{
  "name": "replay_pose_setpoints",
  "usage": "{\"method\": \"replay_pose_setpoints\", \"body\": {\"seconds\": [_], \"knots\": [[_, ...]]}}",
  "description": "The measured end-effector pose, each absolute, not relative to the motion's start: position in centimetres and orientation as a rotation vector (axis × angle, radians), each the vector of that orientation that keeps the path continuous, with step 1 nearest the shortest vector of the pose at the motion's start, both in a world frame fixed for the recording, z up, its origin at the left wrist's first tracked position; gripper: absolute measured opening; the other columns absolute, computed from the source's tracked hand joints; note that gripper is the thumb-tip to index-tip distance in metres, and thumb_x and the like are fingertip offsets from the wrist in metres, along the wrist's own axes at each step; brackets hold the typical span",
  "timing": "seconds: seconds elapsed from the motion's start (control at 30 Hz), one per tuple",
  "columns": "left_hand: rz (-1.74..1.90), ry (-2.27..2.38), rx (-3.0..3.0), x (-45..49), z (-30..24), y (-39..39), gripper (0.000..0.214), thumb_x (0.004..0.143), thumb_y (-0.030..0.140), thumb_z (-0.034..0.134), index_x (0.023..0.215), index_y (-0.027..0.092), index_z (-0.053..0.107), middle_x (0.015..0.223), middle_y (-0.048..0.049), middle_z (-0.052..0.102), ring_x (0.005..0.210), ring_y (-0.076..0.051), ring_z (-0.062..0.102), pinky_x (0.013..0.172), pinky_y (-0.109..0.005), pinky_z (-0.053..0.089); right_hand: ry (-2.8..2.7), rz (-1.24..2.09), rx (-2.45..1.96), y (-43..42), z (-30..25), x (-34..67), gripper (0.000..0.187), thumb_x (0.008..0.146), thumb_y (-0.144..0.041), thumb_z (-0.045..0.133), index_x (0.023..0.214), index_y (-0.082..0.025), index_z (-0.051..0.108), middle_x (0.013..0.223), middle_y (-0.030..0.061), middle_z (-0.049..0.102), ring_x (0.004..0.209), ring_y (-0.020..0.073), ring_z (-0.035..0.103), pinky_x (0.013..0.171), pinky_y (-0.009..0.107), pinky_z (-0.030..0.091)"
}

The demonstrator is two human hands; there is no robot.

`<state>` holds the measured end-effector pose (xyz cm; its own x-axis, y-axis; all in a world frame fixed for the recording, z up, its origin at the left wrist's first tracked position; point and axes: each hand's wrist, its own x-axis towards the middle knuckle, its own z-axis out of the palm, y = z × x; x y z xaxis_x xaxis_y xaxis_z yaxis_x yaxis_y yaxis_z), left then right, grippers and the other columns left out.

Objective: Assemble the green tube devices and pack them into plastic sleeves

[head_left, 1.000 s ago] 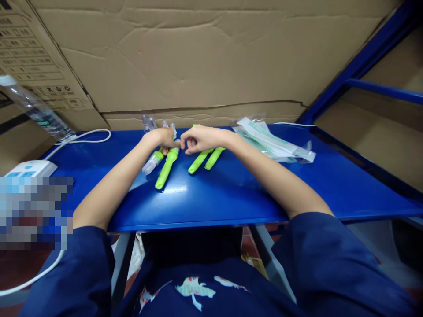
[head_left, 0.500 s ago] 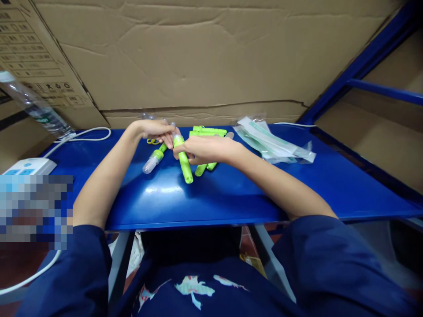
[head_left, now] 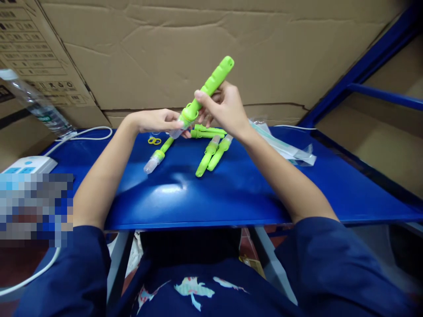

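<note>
Gripping one green pen (head_left: pixel 211 82) in my right hand (head_left: pixel 224 108), left hand (head_left: pixel 155 121) pinching its clear cap (head_left: pixel 176 131), four more pens (head_left: pixel 208 152) lying on the bench (head_left: pixel 231 193)

Blurred patch (head_left: pixel 35 207) masking the lower left, water bottle (head_left: pixel 31 103) cut off by the left edge, plastic bags (head_left: pixel 284 147) partly hidden behind the right hand (head_left: pixel 226 110)
</note>
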<state>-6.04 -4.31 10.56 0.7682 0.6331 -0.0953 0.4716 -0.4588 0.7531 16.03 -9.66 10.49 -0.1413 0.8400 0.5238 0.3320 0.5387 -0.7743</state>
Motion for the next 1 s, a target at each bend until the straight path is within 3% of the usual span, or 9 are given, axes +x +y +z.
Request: {"method": "replay_pose_setpoints", "body": {"seconds": [0.1,0.2,0.27,0.43,0.57,0.67,0.77,0.9,1.0], "knots": [[0.226,0.908,2.221,-5.1,10.3,-4.5,0.047,0.089,0.062,0.065,0.096,0.016,0.070,0.087,-0.0055,0.072,0.101,-0.027,0.071,0.089,-0.032,0.053,-1.586,0.712,-1.004,-8.2,10.7,17.1,0.057,0.093,-0.075,0.061,0.075,-0.021,0.053,0.062,0.0024,0.064,0.049,0.0116,0.062,0.039,0.018,0.041],[0.193,0.860,2.184,-5.1,9.8,-3.9,0.054,0.087,0.070,0.064,0.086,0.016,0.066,0.075,-0.0051,0.064,0.087,-0.024,0.069,0.080,-0.032,0.052,-1.488,0.700,-1.003,-6.8,10.9,18.7,0.060,0.096,-0.067,0.063,0.061,-0.021,0.048,0.049,0.0002,0.054,0.036,0.0066,0.047,0.031,0.016,0.032],[0.160,0.819,2.122,-5.8,9.4,-3.3,0.063,0.084,0.080,0.062,0.085,0.017,0.065,0.071,-0.0052,0.059,0.079,-0.022,0.067,0.074,-0.032,0.051,-1.511,0.751,-1.006,-5.9,10.8,19.5,0.053,0.094,-0.059,0.071,0.064,-0.021,0.049,0.048,-0.0013,0.054,0.036,0.0065,0.047,0.032,0.015,0.034],[0.139,0.887,2.002,-8.0,8.9,-2.5,0.083,0.073,0.098,0.054,0.090,0.018,0.067,0.065,-0.0059,0.051,0.069,-0.021,0.062,0.063,-0.035,0.047,-1.724,0.865,-1.074,-5.5,10.1,19.9,0.040,0.093,-0.058,0.072,0.089,-0.021,0.057,0.063,-0.0014,0.066,0.052,0.0112,0.064,0.050,0.021,0.055],[0.136,1.095,1.935,-9.2,8.9,-2.3,0.093,0.072,0.104,0.037,0.094,0.019,0.067,0.062,-0.0063,0.047,0.071,-0.023,0.061,0.060,-0.036,0.046,-1.948,0.695,-1.141,-6.4,10.2,19.6,0.045,0.095,-0.065,0.066,0.108,-0.022,0.058,0.086,0.0033,0.074,0.078,0.0165,0.075,0.067,0.030,0.063],[0.134,1.114,1.899,-9.6,8.9,-2.1,0.096,0.070,0.106,0.034,0.095,0.019,0.067,0.059,-0.0045,0.043,0.068,-0.022,0.060,0.058,-0.035,0.044,-2.039,0.650,-1.097,-6.8,10.5,19.8,0.054,0.091,-0.069,0.069,0.116,-0.022,0.059,0.100,0.0058,0.075,0.093,0.0189,0.076,0.075,0.031,0.063],[0.133,1.094,1.884,-9.8,8.9,-1.9,0.094,0.072,0.104,0.040,0.098,0.019,0.068,0.058,-0.0023,0.039,0.065,-0.020,0.058,0.057,-0.033,0.043,-2.089,0.694,-1.121,-6.7,10.4,20.2,0.062,0.090,-0.075,0.065,0.119,-0.020,0.062,0.096,0.0073,0.076,0.088,0.0199,0.076,0.072,0.031,0.063],[0.130,1.048,1.888,-10.1,8.8,-1.8,0.089,0.069,0.100,0.054,0.102,0.019,0.069,0.058,-0.0010,0.039,0.060,-0.017,0.055,0.053,-0.030,0.041,-2.150,0.759,-1.266,-6.2,10.0,20.6,0.068,0.096,-0.081,0.047,0.103,-0.016,0.068,0.074,0.0105,0.071,0.068,0.0212,0.071,0.058,0.033,0.060],[0.145,1.000,1.886,-10.3,8.6,-1.6,0.089,0.064,0.100,0.059,0.100,0.019,0.069,0.058,-0.0016,0.042,0.057,-0.016,0.054,0.049,-0.029,0.041,-2.154,0.676,-1.185,-5.9,10.1,20.9,0.056,0.095,-0.071,0.061,0.108,-0.017,0.066,0.083,0.0090,0.072,0.074,0.0204,0.070,0.063,0.033,0.061]]}}
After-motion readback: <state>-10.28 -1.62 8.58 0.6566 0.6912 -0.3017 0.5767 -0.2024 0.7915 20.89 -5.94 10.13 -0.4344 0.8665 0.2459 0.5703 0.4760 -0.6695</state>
